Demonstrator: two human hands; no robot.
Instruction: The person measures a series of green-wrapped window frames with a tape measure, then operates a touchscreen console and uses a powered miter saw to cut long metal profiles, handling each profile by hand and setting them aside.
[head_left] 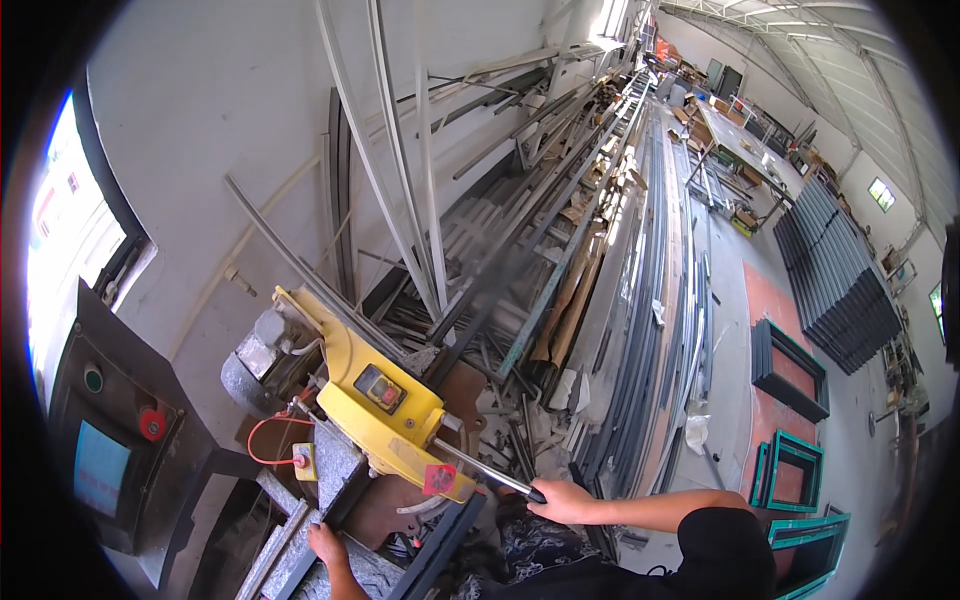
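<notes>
right hand (pixel 565 500) closed on saw handle (pixel 490 472), left hand (pixel 326 545) flat on profile (pixel 300 555)

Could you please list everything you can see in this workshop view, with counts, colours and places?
Yellow chop saw with metal lever handle: one, yellow, lower centre.
Grey stone-like saw bed: one, grey, beneath the saw.
Dark control cabinet with blue screen: one, black, far left.
Long metal profiles: many, grey and silver, leaning and piled from centre toward the top.
Teal window frames: several, teal, on the floor at lower right.
Stack of dark panels: one stack, dark grey, right.
Left hand: one, resting on the saw bed.
Right hand: one, gripping the lever handle's end.
</notes>
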